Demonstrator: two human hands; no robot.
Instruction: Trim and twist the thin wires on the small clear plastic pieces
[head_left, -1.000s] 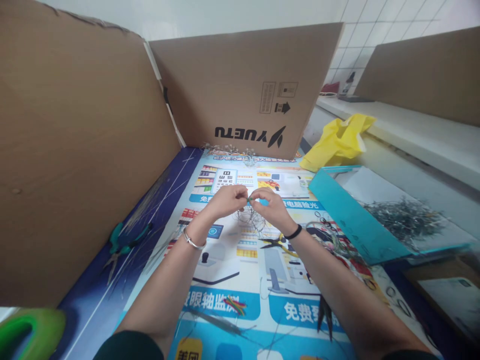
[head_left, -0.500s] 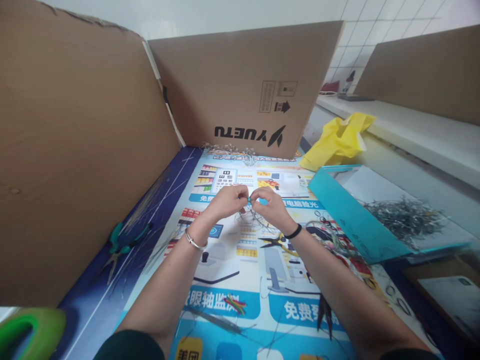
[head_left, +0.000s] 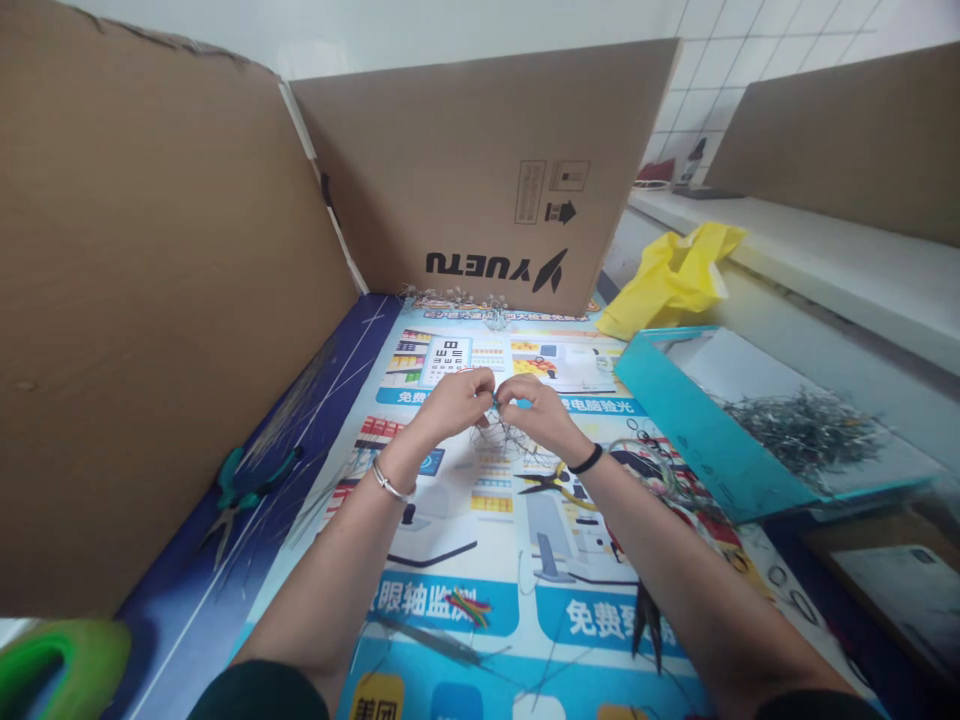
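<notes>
My left hand (head_left: pixel 454 404) and my right hand (head_left: pixel 546 414) meet over the middle of the printed sheet, thumbs and forefingers pinched almost tip to tip. Between them they hold a bunch of thin wires (head_left: pixel 511 438), whose loose, bent strands hang below the fingers. A small teal bit shows at the pinch, too small to make out. Just nearer than my right hand lie yellow-handled pliers (head_left: pixel 546 482) with dark jaws. Closer to me, several coloured strips (head_left: pixel 468 607) rest in a small pile.
Teal-handled pliers (head_left: pixel 241 490) and loose long wires lie at left by a cardboard wall (head_left: pixel 150 320). Another cardboard panel (head_left: pixel 480 170) stands behind. At right, a teal box (head_left: pixel 675 420) holds tangled wire, with a yellow bag (head_left: pixel 671 280) beyond. Green tape (head_left: pixel 82 665) sits front left.
Both hands stay pinched together in nearly the same place. The teal bit between the fingertips shows less now. The whole view has shifted very slightly.
</notes>
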